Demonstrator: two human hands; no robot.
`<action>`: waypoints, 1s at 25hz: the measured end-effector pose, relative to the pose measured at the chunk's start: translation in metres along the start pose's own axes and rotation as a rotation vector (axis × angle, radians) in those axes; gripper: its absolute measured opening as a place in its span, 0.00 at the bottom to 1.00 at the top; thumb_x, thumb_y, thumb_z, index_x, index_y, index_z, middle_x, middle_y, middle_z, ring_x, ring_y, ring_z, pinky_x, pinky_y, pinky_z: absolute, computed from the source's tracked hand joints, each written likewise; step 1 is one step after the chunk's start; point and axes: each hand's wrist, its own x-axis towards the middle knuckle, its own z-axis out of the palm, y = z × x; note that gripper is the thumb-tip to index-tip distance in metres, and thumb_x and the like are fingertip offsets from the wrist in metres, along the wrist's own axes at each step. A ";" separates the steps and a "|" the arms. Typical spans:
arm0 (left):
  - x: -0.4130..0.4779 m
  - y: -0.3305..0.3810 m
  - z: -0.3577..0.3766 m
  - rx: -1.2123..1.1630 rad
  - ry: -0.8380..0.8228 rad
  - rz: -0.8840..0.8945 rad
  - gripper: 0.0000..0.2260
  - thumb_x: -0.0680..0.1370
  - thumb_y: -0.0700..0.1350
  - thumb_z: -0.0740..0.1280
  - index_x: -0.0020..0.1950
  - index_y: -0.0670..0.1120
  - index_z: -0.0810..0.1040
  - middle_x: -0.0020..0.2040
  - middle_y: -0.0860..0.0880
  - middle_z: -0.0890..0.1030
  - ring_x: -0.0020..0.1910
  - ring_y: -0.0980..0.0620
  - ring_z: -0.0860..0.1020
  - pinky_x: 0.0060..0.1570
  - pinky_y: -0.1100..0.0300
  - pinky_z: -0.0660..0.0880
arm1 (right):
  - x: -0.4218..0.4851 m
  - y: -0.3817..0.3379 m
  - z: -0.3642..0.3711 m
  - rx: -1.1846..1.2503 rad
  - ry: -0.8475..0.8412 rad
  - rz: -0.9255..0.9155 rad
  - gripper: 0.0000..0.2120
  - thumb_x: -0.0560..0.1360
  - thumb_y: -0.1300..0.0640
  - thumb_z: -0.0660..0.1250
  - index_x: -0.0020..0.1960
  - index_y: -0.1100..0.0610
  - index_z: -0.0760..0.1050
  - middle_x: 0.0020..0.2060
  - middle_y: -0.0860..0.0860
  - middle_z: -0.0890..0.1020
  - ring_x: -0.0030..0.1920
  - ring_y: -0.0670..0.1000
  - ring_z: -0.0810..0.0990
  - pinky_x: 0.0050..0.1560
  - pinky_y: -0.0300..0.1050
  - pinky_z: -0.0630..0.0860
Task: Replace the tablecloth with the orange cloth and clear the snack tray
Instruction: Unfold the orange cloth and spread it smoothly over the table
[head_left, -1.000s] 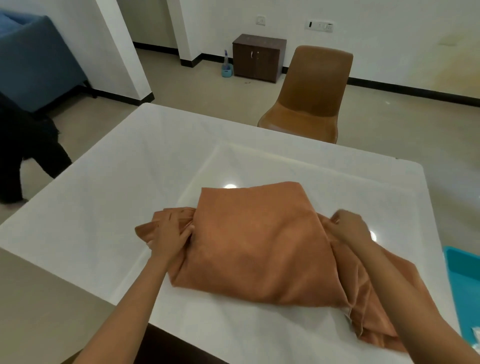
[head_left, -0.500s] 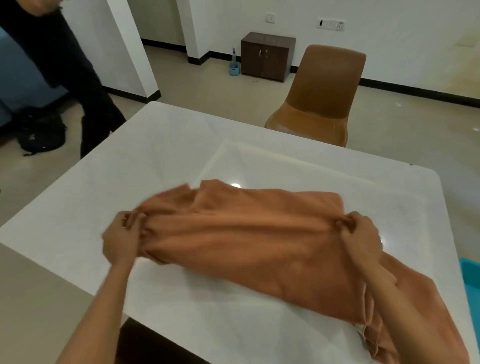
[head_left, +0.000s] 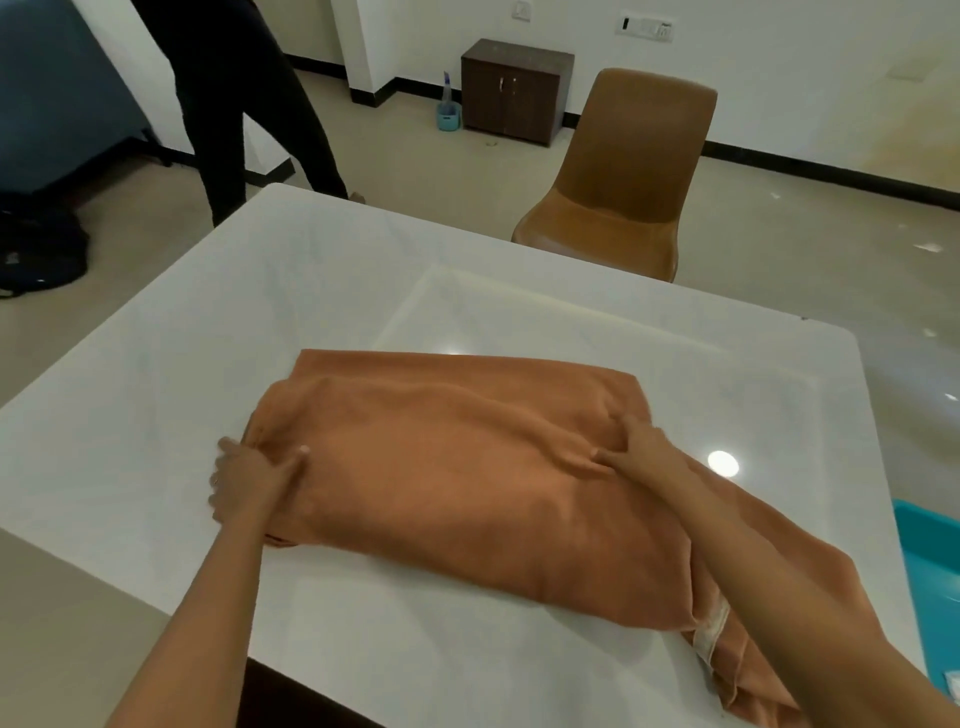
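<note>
Lowered onto the counter (head_left: 156, 415), the orange cloth (head_left: 457, 493) wants left hand (head_left: 249, 486) and right hand (head_left: 647, 452), fingers (head_left: 296, 457) pinching folds, pulling evenly toward 9 and 3 o'clock.

We find no text, number or brand that we can read. The wall switch panel (head_left: 645, 27) carries a few small dark marks, too blurred for us to make out. A white tag (head_left: 710, 626) sewn at the hem of the orange cloth (head_left: 467, 467) shows no print that we can read from the head view
</note>
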 end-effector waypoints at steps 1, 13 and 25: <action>0.000 -0.010 -0.003 -0.016 0.005 -0.045 0.38 0.70 0.55 0.74 0.70 0.36 0.63 0.67 0.32 0.70 0.64 0.31 0.70 0.63 0.36 0.68 | -0.003 0.005 0.007 -0.020 0.036 -0.043 0.22 0.74 0.46 0.67 0.65 0.53 0.70 0.60 0.55 0.78 0.60 0.59 0.76 0.58 0.53 0.73; 0.067 0.142 -0.060 -0.446 0.215 0.334 0.37 0.73 0.58 0.71 0.73 0.38 0.62 0.70 0.37 0.70 0.69 0.40 0.69 0.67 0.51 0.68 | 0.084 -0.071 -0.126 0.773 0.616 -0.052 0.20 0.79 0.51 0.59 0.70 0.53 0.67 0.66 0.55 0.74 0.65 0.55 0.73 0.62 0.45 0.70; 0.044 0.054 0.079 -0.186 -0.035 0.325 0.20 0.74 0.50 0.72 0.58 0.37 0.75 0.58 0.38 0.77 0.61 0.36 0.72 0.61 0.45 0.70 | 0.005 0.034 0.041 -0.329 0.155 -0.153 0.28 0.78 0.39 0.58 0.74 0.47 0.62 0.73 0.56 0.67 0.74 0.56 0.62 0.76 0.55 0.49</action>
